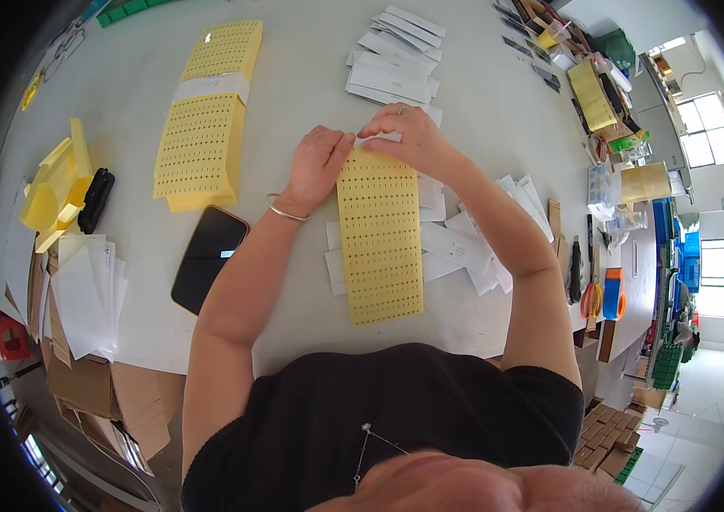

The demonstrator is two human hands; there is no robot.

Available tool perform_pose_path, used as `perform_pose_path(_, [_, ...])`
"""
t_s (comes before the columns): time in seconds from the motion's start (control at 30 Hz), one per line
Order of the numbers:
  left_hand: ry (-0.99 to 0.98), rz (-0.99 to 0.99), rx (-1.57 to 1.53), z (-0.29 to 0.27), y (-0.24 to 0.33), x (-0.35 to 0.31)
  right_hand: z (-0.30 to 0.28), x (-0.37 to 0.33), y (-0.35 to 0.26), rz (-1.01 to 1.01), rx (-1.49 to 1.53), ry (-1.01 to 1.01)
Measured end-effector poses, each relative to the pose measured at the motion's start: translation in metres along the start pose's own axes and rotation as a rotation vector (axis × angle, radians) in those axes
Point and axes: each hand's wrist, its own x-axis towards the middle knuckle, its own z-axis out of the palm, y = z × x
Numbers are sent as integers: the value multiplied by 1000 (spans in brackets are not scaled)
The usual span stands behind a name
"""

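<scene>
A long yellow sheet (381, 247) with rows of small dark marks lies lengthwise on the table in front of me. At its far left corner is my left hand (321, 162), thumb and fingers pinched together; what they hold, if anything, is too small to make out. My right hand (409, 136) reaches over the sheet's far edge, thumb and forefinger curved and apart, with nothing visible between them. White paper slips (456, 247) lie beside and partly under the sheet. Beyond my hands is a loose pile of white slips (392, 77).
A banded stack of yellow sheets (195, 145) lies left, above a dark phone (207, 256). Farther left are a yellow folded tray (55, 192), a black case (96, 200) and white papers (87, 290). An orange-and-blue tape roll (614, 293) and a cutter (575, 260) sit right.
</scene>
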Motion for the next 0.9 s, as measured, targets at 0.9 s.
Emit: perform_pose_path(0.9, [-26,-145,28,0,-2,-1,-14,45,107,298,-223,187])
